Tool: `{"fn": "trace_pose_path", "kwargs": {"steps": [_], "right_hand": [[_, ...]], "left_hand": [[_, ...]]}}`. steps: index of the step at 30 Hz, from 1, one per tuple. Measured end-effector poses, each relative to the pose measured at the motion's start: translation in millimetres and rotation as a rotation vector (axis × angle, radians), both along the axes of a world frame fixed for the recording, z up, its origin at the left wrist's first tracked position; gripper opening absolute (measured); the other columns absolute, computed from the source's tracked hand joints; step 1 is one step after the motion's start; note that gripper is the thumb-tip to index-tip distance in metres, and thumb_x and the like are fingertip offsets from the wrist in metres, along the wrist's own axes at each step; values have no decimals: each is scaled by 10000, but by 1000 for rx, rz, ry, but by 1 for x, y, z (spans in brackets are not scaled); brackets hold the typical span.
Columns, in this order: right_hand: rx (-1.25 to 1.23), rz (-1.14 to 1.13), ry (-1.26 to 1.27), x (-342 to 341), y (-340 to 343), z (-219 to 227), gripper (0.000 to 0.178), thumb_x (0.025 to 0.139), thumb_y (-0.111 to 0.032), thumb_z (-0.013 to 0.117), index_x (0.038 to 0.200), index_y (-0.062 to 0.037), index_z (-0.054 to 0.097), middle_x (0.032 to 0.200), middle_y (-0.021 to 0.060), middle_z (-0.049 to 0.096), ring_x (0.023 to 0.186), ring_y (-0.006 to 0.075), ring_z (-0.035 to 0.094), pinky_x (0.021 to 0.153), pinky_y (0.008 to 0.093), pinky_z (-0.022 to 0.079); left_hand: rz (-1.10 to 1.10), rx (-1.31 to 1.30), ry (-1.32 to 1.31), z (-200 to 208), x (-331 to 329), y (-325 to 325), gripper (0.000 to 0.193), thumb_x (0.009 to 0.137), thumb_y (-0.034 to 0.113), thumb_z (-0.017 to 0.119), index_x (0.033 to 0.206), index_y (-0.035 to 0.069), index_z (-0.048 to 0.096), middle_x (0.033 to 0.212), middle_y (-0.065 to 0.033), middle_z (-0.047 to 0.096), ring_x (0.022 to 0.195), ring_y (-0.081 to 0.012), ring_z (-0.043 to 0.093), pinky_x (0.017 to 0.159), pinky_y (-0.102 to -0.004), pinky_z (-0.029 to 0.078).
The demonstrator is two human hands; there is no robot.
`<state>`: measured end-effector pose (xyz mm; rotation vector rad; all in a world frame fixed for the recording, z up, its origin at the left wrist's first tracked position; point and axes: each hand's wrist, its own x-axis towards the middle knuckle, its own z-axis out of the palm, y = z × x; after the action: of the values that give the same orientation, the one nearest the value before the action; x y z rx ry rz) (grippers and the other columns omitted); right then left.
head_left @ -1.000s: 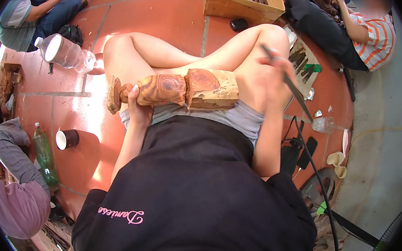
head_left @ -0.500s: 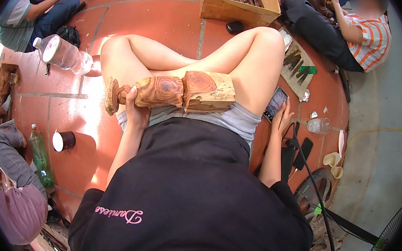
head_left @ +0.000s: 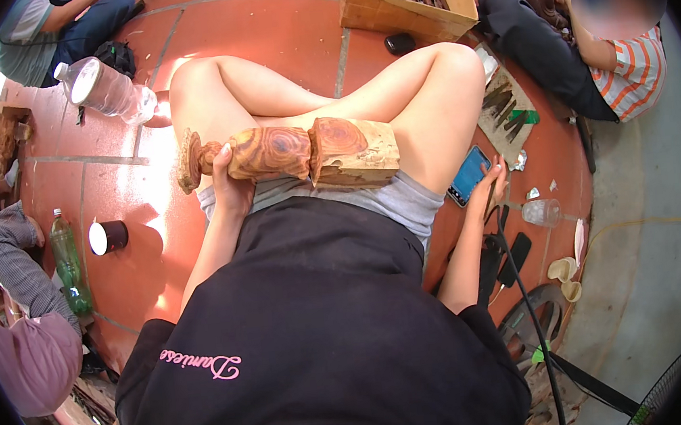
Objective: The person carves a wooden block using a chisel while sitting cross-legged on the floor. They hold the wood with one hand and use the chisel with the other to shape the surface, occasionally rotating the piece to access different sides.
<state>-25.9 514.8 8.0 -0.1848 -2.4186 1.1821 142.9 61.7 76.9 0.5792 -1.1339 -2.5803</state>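
Across my lap lies a carved wooden piece (head_left: 270, 152), with a rounded, grained body, a narrow neck, a flared end at the left and a squared pale block at the right. My left hand (head_left: 233, 185) is closed around it near the neck, thumb on top. Off to the right, by my thigh, a smartphone (head_left: 468, 175) lies tilted with its screen lit blue. My right hand (head_left: 493, 186) is at the phone's right edge, fingers partly stretched and a fingertip over the screen.
Ahead stands a cardboard box (head_left: 408, 11) of tools. To the right are thin carving tools (head_left: 509, 105) on a mat, a clear plastic cup (head_left: 541, 213) and a black cable (head_left: 532, 317). A large clear bottle (head_left: 107, 91), green bottle (head_left: 70, 268) and mug (head_left: 108, 238) stand left. Other people sit around.
The phone's screen has gone from dark to bright blue. My right hand has shifted slightly right and back from it. My left hand and the wooden piece stay put.
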Motion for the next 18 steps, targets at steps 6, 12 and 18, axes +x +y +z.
{"fn": "trace_pose_path", "kwargs": {"steps": [6, 12, 18], "right_hand": [[154, -11, -69, 20, -2, -17, 496, 1043, -367, 297, 1368, -31, 462, 1253, 164, 613, 992, 261, 684, 1188, 502, 6], [183, 0, -5, 23, -16, -7, 482, 1048, -345, 296, 1355, -13, 463, 1264, 171, 606, 1002, 266, 680, 1185, 512, 6], [-138, 144, 280, 5, -64, 57, 561, 1052, -416, 240, 1379, 3, 418, 1307, 167, 582, 1074, 275, 651, 1171, 508, 76]], "left_hand": [[13, 9, 14, 0, 0, 0, 592, 884, 468, 507, 1274, 23, 484, 1176, -148, 610, 1041, -287, 632, 744, -471, 594], [2, 9, 33, -2, -1, 0, 587, 887, 466, 505, 1272, 24, 482, 1166, -152, 614, 1037, -292, 636, 741, -473, 594], [25, -3, 11, -1, 0, 1, 594, 886, 478, 503, 1277, 31, 478, 1176, -146, 613, 1037, -292, 636, 728, -465, 600]]}}
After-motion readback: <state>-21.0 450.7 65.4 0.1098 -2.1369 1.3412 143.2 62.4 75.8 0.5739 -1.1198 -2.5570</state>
